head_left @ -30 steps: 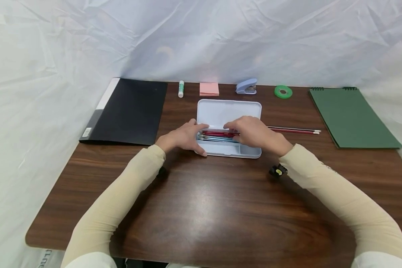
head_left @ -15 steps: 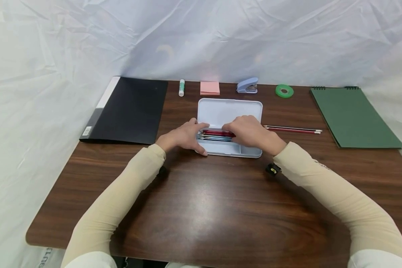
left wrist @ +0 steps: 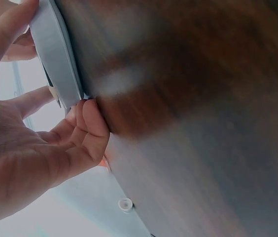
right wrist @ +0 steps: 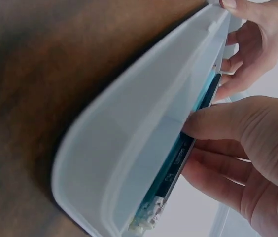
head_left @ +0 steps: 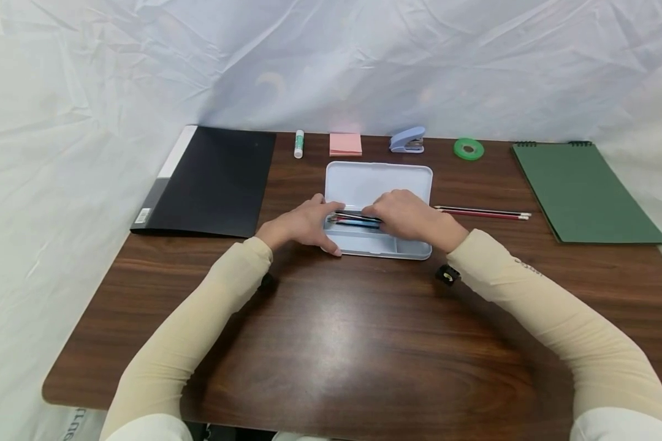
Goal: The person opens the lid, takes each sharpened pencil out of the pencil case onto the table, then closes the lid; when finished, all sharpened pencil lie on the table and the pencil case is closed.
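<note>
A white pencil case (head_left: 377, 177) lies with its lid back in the middle of the table. Several pencils (head_left: 355, 219) are in its rear compartment, dark and light blue ones showing. My left hand (head_left: 304, 225) grips the case's left end, thumb at the front and fingers at the back. The right hand (head_left: 405, 214) reaches into the case and pinches pencils between thumb and fingers. In the right wrist view a dark teal pencil (right wrist: 176, 163) with an eraser end runs under the thumb; how many are held is hidden.
Two pencils (head_left: 485, 213), one dark and one red, lie right of the case. A black folder (head_left: 215, 184) is at left, a green spiral pad (head_left: 587, 193) at right. Along the back stand a glue stick (head_left: 299, 144), pink sticky notes (head_left: 345, 144), a stapler (head_left: 407, 141) and green tape (head_left: 468, 149).
My right hand has shifted slightly left inside the case. Red pencils showed on top before; dark ones show there now. The left hand has kept its place.
</note>
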